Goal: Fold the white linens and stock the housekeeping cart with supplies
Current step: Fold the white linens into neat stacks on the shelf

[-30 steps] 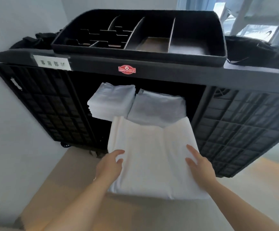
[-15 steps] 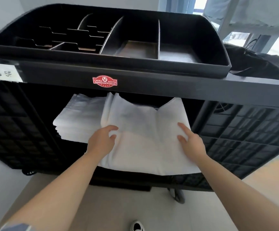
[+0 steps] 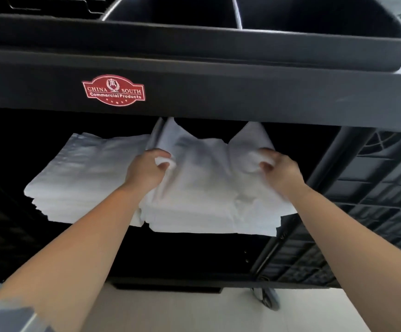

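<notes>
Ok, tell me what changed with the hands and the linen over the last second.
The folded linen went from in front of the cart onto the right-hand stack inside the shelf. The left hand and right hand, flat on it before, now grip its bunched top layer. The left stack stayed put.

I can read one sign from here: a red badge-shaped sticker (image 3: 114, 90) with white lettering, stuck on the dark front rail of the housekeeping cart (image 3: 242, 92), at about ten o'clock from the middle of my view. Its top line reads "CHINA SOUTH", the two words split by a crest holding what looks like a single Chinese character, too small for me to make out. Below, on a banner, it says "Commercial Products", over a row of small stars.
</notes>
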A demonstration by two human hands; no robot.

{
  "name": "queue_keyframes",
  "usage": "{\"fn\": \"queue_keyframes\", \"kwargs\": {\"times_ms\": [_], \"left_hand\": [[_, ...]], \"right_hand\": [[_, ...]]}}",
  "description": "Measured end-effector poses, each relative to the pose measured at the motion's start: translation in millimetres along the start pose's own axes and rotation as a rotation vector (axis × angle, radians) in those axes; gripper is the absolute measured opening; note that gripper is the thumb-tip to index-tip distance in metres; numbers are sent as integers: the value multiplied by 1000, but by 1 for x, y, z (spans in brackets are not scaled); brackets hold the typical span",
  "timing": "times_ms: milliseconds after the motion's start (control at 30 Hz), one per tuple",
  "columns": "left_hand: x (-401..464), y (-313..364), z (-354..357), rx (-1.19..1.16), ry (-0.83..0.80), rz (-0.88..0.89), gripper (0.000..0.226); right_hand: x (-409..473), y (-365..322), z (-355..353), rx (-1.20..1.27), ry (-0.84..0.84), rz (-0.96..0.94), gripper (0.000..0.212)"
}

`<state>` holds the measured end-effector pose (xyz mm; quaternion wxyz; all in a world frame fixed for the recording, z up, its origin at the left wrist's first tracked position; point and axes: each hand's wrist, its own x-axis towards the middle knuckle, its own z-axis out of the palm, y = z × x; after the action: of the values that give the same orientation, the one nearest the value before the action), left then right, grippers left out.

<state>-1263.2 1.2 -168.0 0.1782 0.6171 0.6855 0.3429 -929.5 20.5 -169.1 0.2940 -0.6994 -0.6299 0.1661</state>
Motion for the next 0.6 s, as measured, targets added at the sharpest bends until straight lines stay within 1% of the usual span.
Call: {"fn": "queue_keyframes", "kwargs": {"times_ms": [33, 67, 133, 167, 200, 233, 300, 333, 367, 400, 433, 467, 533, 600], "left_hand": [[-1, -3, 2, 27, -15, -16, 19], [-4, -6, 4, 122, -46, -33, 22], [-18, -5, 11, 468, -62, -10, 29], [-26, 1, 12, 592, -25, 66, 30], [-34, 8, 12, 634, 6, 172, 32], [-42, 15, 13, 622, -19, 273, 37], [-63, 20, 21, 581, -233, 418, 67], [-77, 18, 27, 624, -326, 468, 85], [-89, 13, 32, 701, -373, 512, 100], [-98, 7, 35, 776, -374, 533, 111], [-103, 1, 38, 833, -347, 528, 116], [-105, -2, 41, 877, -303, 515, 117], [-106, -4, 46, 948, -239, 474, 113], [-102, 0, 51, 1009, -207, 463, 108]], "right_hand": [[0, 1, 1, -66, -19, 10, 43], [-2, 2, 3, -188, -62, 30, 45], [-14, -1, 9, -519, -148, 51, 50], [-23, -6, 13, -630, -160, 6, 48], [-33, -14, 17, -662, -175, -79, 46], [-45, -22, 22, -614, -209, -184, 48], [-75, -35, 32, -502, -304, -410, 69], [-93, -39, 38, -539, -313, -523, 83], [-109, -38, 43, -624, -285, -620, 95], [-121, -35, 46, -719, -243, -679, 104], [-130, -30, 48, -806, -211, -688, 112], [-135, -24, 48, -877, -203, -649, 118], [-139, -11, 47, -927, -154, -587, 124], [-135, -6, 42, -965, -118, -567, 128]]}}
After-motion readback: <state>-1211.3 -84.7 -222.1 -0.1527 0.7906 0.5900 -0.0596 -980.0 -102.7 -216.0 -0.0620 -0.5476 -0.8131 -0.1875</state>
